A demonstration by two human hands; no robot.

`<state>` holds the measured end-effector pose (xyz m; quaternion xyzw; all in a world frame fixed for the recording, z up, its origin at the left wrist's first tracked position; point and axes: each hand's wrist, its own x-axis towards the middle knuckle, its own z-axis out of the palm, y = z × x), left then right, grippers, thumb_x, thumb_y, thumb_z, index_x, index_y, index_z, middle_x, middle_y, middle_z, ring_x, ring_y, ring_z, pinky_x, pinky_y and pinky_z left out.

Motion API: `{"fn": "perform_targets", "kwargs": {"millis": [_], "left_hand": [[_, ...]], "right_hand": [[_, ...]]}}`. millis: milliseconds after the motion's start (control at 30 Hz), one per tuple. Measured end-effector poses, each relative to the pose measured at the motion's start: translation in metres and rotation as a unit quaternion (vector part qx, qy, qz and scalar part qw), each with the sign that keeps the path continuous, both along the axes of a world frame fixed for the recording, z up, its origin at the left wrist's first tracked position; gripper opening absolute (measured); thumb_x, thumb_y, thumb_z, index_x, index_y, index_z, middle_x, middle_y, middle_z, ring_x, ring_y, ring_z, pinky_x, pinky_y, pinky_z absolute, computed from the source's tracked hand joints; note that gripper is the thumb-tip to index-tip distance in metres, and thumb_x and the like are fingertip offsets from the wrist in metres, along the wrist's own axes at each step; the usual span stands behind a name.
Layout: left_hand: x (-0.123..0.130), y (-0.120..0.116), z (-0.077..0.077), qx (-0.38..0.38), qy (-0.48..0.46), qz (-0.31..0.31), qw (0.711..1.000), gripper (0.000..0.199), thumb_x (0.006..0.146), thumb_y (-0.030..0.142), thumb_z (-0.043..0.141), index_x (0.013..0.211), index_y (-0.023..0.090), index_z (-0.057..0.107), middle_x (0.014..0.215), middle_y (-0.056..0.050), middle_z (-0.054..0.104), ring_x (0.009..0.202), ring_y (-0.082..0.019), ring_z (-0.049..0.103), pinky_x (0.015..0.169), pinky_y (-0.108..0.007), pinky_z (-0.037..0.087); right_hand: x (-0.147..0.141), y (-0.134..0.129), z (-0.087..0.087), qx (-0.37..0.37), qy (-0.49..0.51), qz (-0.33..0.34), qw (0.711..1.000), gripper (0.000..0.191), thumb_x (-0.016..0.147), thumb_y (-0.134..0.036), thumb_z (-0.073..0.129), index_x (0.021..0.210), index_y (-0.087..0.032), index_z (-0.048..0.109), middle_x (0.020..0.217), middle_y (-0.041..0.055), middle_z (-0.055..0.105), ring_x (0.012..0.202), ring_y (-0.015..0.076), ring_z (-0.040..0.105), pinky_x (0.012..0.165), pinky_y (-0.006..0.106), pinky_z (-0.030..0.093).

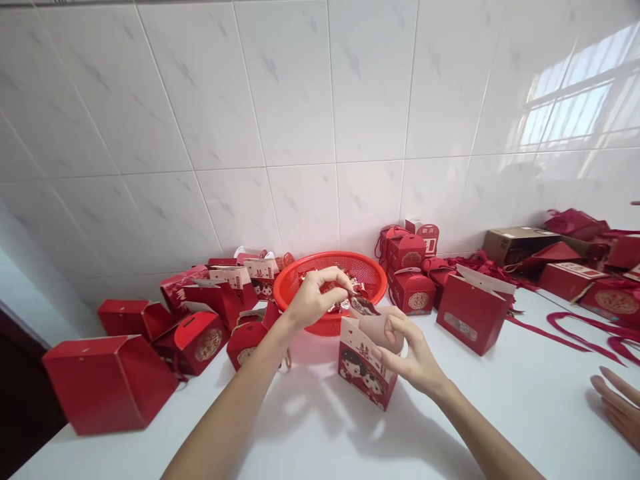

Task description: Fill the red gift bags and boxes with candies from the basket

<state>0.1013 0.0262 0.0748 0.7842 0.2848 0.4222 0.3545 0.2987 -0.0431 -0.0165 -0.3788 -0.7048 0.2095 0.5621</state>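
Between the fingers of my left hand [316, 295] is a small wrapped candy [364, 306] in a dark red and white wrapper, just above an open box. The box [364, 375] is red and cream, printed with two cartoon figures, and stands upright on the white table [300, 427]. My right hand [414, 355] grips it by the upper right side, thumb on the front. Its inside is hidden from here. Behind my left hand sits a red plastic basket [281, 291] with several shiny wrapped candies, partly covered by the hand.
Red gift boxes [100, 383] of several shapes crowd the left side. More boxes [413, 292] stand behind on the right, beside a red bag-shaped box [470, 312]. Dark red ribbons [575, 320] trail across the right. Another person's hand [617, 403] rests at the right edge. A tiled wall [300, 133] closes the back.
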Motion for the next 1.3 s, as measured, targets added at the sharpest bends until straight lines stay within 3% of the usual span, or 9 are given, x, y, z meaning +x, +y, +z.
{"fn": "perform_targets", "kwargs": {"millis": [133,333,467,567,767,967,1100,1167,1300], "left_hand": [[0.006,-0.014,0.002,0.105,0.102,0.037,0.989,0.014,0.071,0.019,0.055,0.067,0.020,0.068,0.076,-0.002,0.064,0.075,-0.017,0.058,0.077,-0.028,0.045],[0.010,-0.018,0.000,0.134,0.236,0.069,0.960,0.016,0.072,0.013,0.057,0.067,0.021,0.070,0.075,-0.001,0.063,0.075,-0.019,0.059,0.073,-0.029,0.043],[0.011,-0.018,-0.002,0.155,0.270,0.127,0.942,0.015,0.073,0.015,0.058,0.065,0.021,0.069,0.075,-0.003,0.063,0.076,-0.020,0.059,0.071,-0.031,0.042],[0.010,-0.018,-0.002,0.156,0.295,0.130,0.934,0.014,0.073,0.016,0.060,0.068,0.021,0.072,0.077,-0.004,0.064,0.078,-0.022,0.060,0.073,-0.031,0.043],[0.009,-0.023,0.000,0.095,0.221,0.067,0.968,0.026,0.077,0.019,0.057,0.096,0.021,0.075,0.096,-0.004,0.072,0.090,-0.021,0.065,0.086,-0.030,0.049],[0.016,-0.027,0.001,-0.058,0.123,-0.017,0.991,0.039,0.082,0.019,0.042,0.109,0.019,0.070,0.112,-0.006,0.070,0.105,-0.022,0.064,0.087,-0.033,0.054],[0.024,-0.029,-0.005,0.005,0.115,-0.073,0.991,0.042,0.081,0.012,0.043,0.113,0.022,0.069,0.121,-0.005,0.066,0.117,-0.021,0.058,0.103,-0.037,0.046],[0.027,-0.030,-0.010,0.024,0.108,-0.089,0.990,0.040,0.083,0.012,0.045,0.113,0.022,0.068,0.122,-0.005,0.066,0.118,-0.021,0.058,0.104,-0.037,0.046],[0.024,-0.029,-0.015,0.059,0.094,-0.064,0.992,0.036,0.082,0.012,0.049,0.111,0.021,0.069,0.122,-0.007,0.065,0.119,-0.022,0.058,0.101,-0.036,0.048]], "right_hand": [[-0.001,0.002,-0.009,-0.011,-0.038,-0.017,0.999,0.033,0.077,-0.042,0.069,0.076,-0.023,0.043,0.079,0.0006,0.050,0.071,0.0185,0.045,0.063,0.029,0.038],[-0.002,0.001,-0.015,-0.015,-0.059,-0.011,0.998,0.036,0.079,-0.049,0.069,0.082,-0.023,0.045,0.083,0.0015,0.052,0.073,0.0187,0.046,0.063,0.029,0.039],[-0.002,-0.001,-0.011,-0.025,-0.025,0.010,0.999,0.038,0.089,-0.057,0.053,0.076,-0.022,0.043,0.075,-0.0005,0.047,0.068,0.0167,0.042,0.061,0.029,0.036],[-0.002,0.000,-0.009,-0.035,0.003,0.011,0.999,0.041,0.093,-0.056,0.048,0.072,-0.022,0.039,0.073,-0.0011,0.043,0.067,0.0157,0.039,0.061,0.028,0.033],[-0.006,0.001,-0.013,-0.039,0.037,-0.002,0.999,0.043,0.086,-0.051,0.061,0.067,-0.022,0.034,0.066,-0.0042,0.037,0.059,0.0124,0.033,0.054,0.026,0.026],[-0.006,0.000,-0.012,-0.053,0.037,-0.003,0.998,0.041,0.085,-0.050,0.061,0.069,-0.023,0.035,0.063,-0.0064,0.031,0.053,0.0103,0.028,0.050,0.025,0.023],[-0.006,0.001,-0.011,-0.053,0.040,0.011,0.998,0.042,0.084,-0.050,0.062,0.068,-0.023,0.035,0.063,-0.0066,0.031,0.053,0.0101,0.028,0.050,0.025,0.023],[-0.006,0.001,-0.010,-0.040,0.042,0.014,0.998,0.043,0.084,-0.050,0.063,0.067,-0.022,0.035,0.064,-0.0061,0.032,0.053,0.0100,0.028,0.051,0.025,0.024],[-0.006,0.001,-0.012,-0.038,0.037,0.012,0.999,0.041,0.086,-0.050,0.062,0.069,-0.022,0.036,0.063,-0.0066,0.033,0.053,0.0101,0.029,0.051,0.024,0.025]]}}
